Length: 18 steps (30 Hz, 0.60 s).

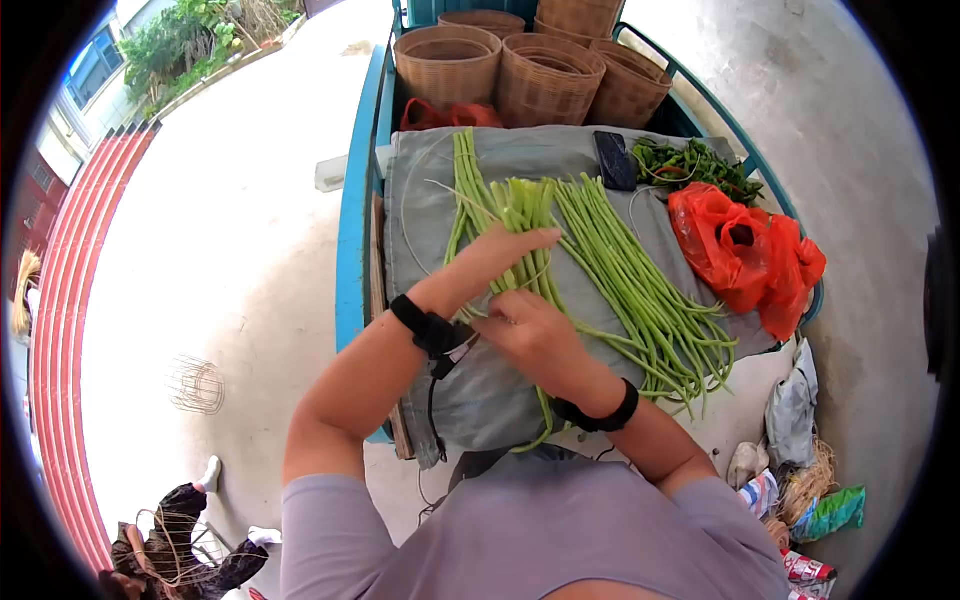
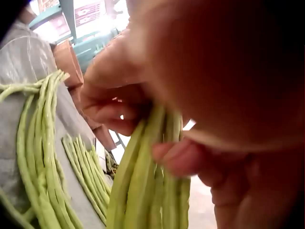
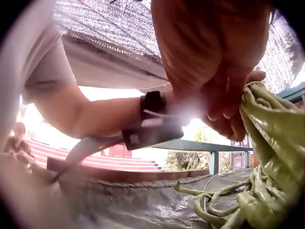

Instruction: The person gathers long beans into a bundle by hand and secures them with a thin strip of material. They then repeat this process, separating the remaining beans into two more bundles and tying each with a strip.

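Observation:
A bundle of long green beans (image 1: 525, 205) (image 2: 143, 191) stands out from the grey cloth (image 1: 420, 390). My left hand (image 1: 495, 260) (image 2: 190, 95) grips it, fingers and thumb curled round the stalks. Just below, my right hand (image 1: 540, 340) (image 3: 214, 62) has curled fingers against the bundle's near side and pinches a thin pale strand (image 1: 405, 215) that loops out to the left. In the right wrist view the bundle (image 3: 274, 124) is beside those fingertips. A few beans (image 1: 465, 165) lie left of the bundle, and a wide pile of beans (image 1: 630, 275) lies to its right.
Woven baskets (image 1: 450, 65) stand at the cart's far end. A dark phone (image 1: 615, 160), leafy greens (image 1: 690, 165) and a red plastic bag (image 1: 745, 250) lie at the right. The blue cart rail (image 1: 355, 230) runs along the left. A person sits at the lower left.

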Available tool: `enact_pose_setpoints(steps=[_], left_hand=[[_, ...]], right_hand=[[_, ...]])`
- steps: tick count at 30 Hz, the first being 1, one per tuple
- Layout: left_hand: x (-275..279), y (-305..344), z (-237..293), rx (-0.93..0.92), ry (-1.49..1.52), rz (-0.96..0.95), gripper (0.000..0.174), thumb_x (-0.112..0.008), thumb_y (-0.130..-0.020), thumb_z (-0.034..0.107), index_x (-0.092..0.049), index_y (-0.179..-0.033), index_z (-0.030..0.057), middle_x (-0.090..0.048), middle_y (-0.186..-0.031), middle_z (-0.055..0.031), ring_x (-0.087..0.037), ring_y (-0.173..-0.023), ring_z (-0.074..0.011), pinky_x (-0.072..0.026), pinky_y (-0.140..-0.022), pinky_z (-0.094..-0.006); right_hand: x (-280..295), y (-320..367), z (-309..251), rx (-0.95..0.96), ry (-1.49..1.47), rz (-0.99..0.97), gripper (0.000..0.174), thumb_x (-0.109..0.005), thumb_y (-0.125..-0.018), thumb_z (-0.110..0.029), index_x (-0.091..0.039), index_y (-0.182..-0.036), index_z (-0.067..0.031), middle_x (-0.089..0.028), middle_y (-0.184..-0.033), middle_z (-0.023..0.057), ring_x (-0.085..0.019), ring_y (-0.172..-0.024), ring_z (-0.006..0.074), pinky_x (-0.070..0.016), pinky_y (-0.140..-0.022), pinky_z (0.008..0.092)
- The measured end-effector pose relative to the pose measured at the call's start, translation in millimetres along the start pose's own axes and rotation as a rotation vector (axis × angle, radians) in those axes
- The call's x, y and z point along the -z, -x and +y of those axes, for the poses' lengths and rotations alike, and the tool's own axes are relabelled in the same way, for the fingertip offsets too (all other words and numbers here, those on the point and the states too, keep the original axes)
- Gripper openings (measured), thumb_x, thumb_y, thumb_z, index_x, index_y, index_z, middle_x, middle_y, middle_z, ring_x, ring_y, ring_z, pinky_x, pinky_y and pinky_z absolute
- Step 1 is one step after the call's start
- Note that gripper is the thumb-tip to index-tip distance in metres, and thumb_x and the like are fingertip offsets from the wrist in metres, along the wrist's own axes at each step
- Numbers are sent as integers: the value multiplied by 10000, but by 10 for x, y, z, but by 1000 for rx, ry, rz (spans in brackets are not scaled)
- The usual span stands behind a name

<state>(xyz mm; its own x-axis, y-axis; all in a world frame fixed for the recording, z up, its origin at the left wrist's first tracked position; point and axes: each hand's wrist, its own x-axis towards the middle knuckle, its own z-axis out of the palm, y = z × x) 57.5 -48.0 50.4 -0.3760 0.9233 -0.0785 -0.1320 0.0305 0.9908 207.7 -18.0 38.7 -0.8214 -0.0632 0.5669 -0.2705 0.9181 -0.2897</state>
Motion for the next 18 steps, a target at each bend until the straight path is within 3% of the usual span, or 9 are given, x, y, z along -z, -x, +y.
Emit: enact_pose_setpoints(steps=[2, 5, 8, 11, 14, 17, 18], left_hand=[[28, -41, -17, 23, -71, -3, 266, -665, -879, 328, -640, -962, 76, -617, -849, 26, -540, -735, -55, -451, -637, -249], [128, -71, -44, 107, -217, -19, 309, -655, -881, 378, -653, -1001, 93, -623, -870, 44, -533, -746, -45, -430, -613, -232], [95, 8, 151, 218, -344, -16, 352, -641, -881, 423, -658, -1024, 102, -648, -872, 51, -549, -763, -44, -407, -585, -211], [101, 23, 173, 275, -361, -28, 374, -629, -882, 445, -660, -1030, 103, -680, -880, 43, -592, -775, -57, -399, -552, -210], [117, 16, 150, 291, -321, -90, 392, -623, -887, 447, -658, -1047, 91, -699, -894, 17, -633, -770, -89, -423, -526, -233], [155, -12, 141, 326, -318, -105, 415, -621, -894, 441, -646, -1075, 68, -703, -925, -20, -658, -769, -129, -481, -532, -257], [141, 2, 149, 333, -295, -90, 425, -621, -896, 438, -640, -1087, 59, -701, -934, -32, -663, -778, -140, -505, -547, -266]], right_hand=[[-57, -36, 23, 42, 77, 22, 78, -633, -735, -46, -628, -810, -68, -560, -840, 77, -591, -776, 253, -483, -617, 364], [-154, 19, 20, -81, 203, -77, 129, -590, -751, -44, -630, -873, -54, -560, -837, 86, -614, -740, 254, -504, -586, 349], [-178, 11, 35, -285, 225, -299, 149, -593, -745, -53, -604, -893, -48, -576, -886, 120, -647, -689, 265, -524, -560, 352], [-365, -40, 34, -336, 292, -340, 224, -597, -746, -67, -591, -966, -21, -571, -928, 159, -659, -644, 287, -537, -564, 368], [-678, 37, 14, -394, 386, -164, 289, -600, -752, -77, -586, -1026, 13, -573, -975, 167, -667, -745, 287, -545, -590, 346], [-534, 37, 17, -153, 514, -235, 348, -597, -767, -100, -590, -1097, 11, -586, -990, 151, -643, -893, 274, -546, -626, 333], [-504, 27, 12, -202, 380, -286, 338, -596, -770, -111, -600, -1088, 3, -584, -1007, 149, -626, -927, 267, -545, -641, 333]])
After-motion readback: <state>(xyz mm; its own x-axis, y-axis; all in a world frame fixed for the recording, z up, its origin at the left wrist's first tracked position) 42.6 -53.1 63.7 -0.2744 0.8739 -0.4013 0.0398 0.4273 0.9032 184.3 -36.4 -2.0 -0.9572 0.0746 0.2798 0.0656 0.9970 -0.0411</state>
